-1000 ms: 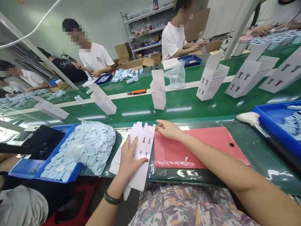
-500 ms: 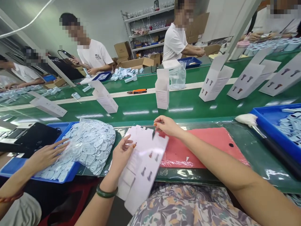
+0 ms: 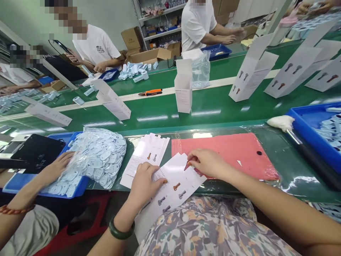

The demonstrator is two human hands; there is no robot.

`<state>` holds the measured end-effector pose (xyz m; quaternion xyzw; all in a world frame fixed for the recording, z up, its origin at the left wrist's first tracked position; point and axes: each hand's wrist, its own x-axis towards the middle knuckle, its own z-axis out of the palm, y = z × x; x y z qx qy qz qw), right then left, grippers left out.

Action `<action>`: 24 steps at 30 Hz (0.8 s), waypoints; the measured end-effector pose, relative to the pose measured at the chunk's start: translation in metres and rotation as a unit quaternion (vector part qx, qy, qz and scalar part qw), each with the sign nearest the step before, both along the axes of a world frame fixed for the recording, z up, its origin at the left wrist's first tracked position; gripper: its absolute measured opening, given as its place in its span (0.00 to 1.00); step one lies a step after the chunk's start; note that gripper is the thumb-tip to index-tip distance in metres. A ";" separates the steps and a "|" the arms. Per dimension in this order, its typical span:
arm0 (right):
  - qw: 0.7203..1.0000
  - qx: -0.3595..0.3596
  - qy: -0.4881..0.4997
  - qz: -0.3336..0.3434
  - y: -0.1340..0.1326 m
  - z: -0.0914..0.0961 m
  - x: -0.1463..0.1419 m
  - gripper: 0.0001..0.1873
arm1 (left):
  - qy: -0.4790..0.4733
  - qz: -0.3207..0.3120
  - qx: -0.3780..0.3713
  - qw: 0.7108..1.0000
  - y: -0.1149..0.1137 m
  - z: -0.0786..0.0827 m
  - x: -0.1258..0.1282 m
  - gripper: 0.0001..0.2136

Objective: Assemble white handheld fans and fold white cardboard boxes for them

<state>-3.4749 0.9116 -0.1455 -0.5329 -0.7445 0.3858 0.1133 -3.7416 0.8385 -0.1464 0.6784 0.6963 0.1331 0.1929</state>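
Observation:
A flat, unfolded white carton (image 3: pixel 170 193) printed with small pictures of handheld devices lies tilted over the table's front edge and my lap. My left hand (image 3: pixel 146 183) grips its left side, the thumb on the printed face. At the carton's upper right edge, my right hand (image 3: pixel 206 161) is closed in a pinch on a flap. Just beyond my left hand lies a pile of more flat cartons (image 3: pixel 138 158). Under and behind my right hand is a red sheet (image 3: pixel 229 151) beneath clear plastic, with a white scrap on it.
Opened white boxes (image 3: pixel 183 89) stand along the green conveyor (image 3: pixel 154 115), near orange pliers (image 3: pixel 150 92). A bag of light-blue parts (image 3: pixel 98 156) sits at left, touched by another person's hand (image 3: pixel 57 167). A brush (image 3: pixel 298 138) and blue tray (image 3: pixel 301 113) are at right. Co-workers sit opposite.
The top carton has come away from the pile toward me and to the right with my left hand. My right hand has moved down and closed on its edge. The view has tipped lower.

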 end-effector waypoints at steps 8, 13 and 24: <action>0.944 -0.167 0.264 -0.104 -0.011 0.001 0.014 0.11 | -0.332 0.043 -0.105 0.936 0.005 0.023 -0.006 0.17; 0.904 -0.268 0.332 0.005 -0.018 0.004 0.013 0.14 | -0.289 -0.017 -0.047 0.956 0.023 0.052 -0.006 0.16; 0.950 -0.210 0.229 0.003 -0.084 -0.021 0.048 0.20 | -0.342 -0.096 -0.127 0.926 0.018 0.047 0.019 0.13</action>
